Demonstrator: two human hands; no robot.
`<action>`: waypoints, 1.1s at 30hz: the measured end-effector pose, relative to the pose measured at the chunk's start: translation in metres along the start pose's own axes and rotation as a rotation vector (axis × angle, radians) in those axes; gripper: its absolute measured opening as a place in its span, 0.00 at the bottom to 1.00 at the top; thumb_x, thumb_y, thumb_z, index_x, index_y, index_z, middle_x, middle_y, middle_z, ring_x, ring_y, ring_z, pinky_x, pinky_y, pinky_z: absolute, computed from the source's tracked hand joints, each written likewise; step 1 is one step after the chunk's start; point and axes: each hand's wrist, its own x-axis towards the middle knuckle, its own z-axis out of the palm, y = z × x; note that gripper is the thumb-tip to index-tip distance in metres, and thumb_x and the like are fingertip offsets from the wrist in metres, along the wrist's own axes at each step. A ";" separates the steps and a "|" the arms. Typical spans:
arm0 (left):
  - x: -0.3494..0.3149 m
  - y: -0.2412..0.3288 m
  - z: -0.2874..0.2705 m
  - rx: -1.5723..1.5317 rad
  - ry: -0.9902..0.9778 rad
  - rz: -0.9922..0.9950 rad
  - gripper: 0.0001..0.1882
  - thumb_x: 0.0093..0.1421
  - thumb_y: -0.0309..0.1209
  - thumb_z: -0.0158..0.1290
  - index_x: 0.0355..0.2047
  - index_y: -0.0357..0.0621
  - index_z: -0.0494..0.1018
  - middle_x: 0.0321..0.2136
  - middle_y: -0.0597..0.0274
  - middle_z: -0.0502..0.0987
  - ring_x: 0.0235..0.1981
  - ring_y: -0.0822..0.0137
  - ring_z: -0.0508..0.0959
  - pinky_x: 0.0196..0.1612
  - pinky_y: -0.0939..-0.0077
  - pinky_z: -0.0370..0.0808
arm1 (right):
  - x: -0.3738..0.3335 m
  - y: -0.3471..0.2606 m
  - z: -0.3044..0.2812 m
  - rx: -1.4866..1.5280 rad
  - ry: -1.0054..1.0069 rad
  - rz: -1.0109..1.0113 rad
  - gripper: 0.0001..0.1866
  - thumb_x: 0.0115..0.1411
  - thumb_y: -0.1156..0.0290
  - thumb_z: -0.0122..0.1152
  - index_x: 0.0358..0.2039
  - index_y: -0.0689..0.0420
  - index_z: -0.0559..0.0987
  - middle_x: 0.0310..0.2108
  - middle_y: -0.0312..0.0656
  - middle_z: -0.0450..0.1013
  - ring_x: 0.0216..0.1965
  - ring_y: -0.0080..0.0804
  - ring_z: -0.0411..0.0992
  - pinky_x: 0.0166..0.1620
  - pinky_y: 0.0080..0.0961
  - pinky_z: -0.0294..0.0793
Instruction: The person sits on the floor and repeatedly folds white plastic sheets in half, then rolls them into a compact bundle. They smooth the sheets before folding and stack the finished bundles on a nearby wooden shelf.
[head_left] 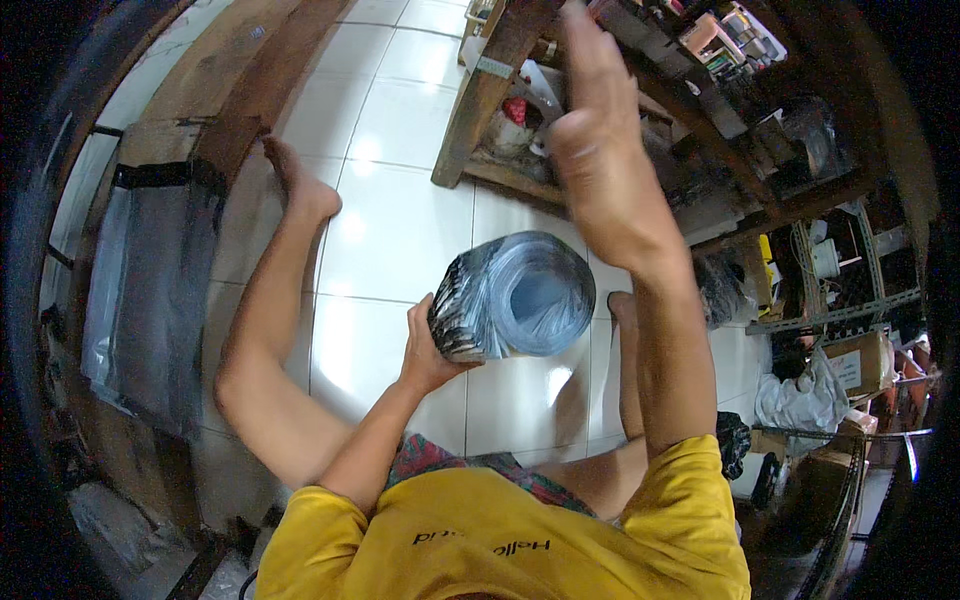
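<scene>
My left hand (432,352) grips the lower left side of a thick grey plastic roll (490,295), its fingers partly hidden behind it. The roll is tilted above the floor between my legs, and its round hollow end faces up and to the right. Dark, crinkled layers show along its left side. My right hand (605,165) is raised ahead on the right, well apart from the roll. Its fingers are stretched out, slightly blurred, and nothing shows in them.
A wooden workbench (457,130) with items on its shelves stands at the front right. To the left, grey plastic sheeting (150,285) hangs over a wooden bench (225,95). Metal shelving (835,312), a cardboard box (862,362) and a white plastic bag (803,398) are on the right. White tiles (385,240) cover the floor.
</scene>
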 end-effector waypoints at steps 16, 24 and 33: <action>0.013 0.010 -0.019 0.030 -0.100 0.049 0.64 0.32 0.38 0.80 0.65 0.39 0.52 0.54 0.46 0.66 0.58 0.43 0.67 0.61 0.55 0.67 | -0.008 -0.021 0.012 0.111 -0.144 -0.172 0.52 0.61 0.26 0.41 0.72 0.54 0.55 0.69 0.68 0.49 0.71 0.72 0.43 0.67 0.74 0.37; 0.010 0.025 -0.019 -0.042 -0.200 -0.223 0.65 0.34 0.38 0.80 0.66 0.42 0.49 0.57 0.46 0.71 0.58 0.48 0.73 0.60 0.57 0.71 | -0.023 0.010 -0.013 0.088 -0.021 -0.077 0.52 0.59 0.34 0.53 0.72 0.59 0.54 0.69 0.68 0.51 0.72 0.66 0.44 0.71 0.62 0.36; 0.004 0.002 -0.003 -0.090 -0.215 -0.109 0.69 0.34 0.37 0.80 0.69 0.43 0.44 0.58 0.45 0.70 0.60 0.49 0.72 0.61 0.58 0.71 | -0.082 -0.017 0.006 -0.050 -0.183 -0.161 0.55 0.56 0.27 0.51 0.74 0.51 0.51 0.71 0.66 0.46 0.71 0.71 0.42 0.68 0.71 0.36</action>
